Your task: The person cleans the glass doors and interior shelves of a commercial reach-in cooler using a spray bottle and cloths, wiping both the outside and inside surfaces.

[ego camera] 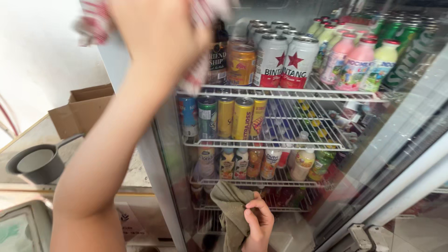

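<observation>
Olive rag [232,205] in right hand [258,223] (low)

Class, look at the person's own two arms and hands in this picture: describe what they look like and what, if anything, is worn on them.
The left arm is bare along its whole visible length: no sleeve, watch or bracelet shows. The left hand is blurred, so rings cannot be judged. The right hand is bare too, ungloved, with no ring visible on the fingers; its wrist is cut off by the frame edge.
</observation>
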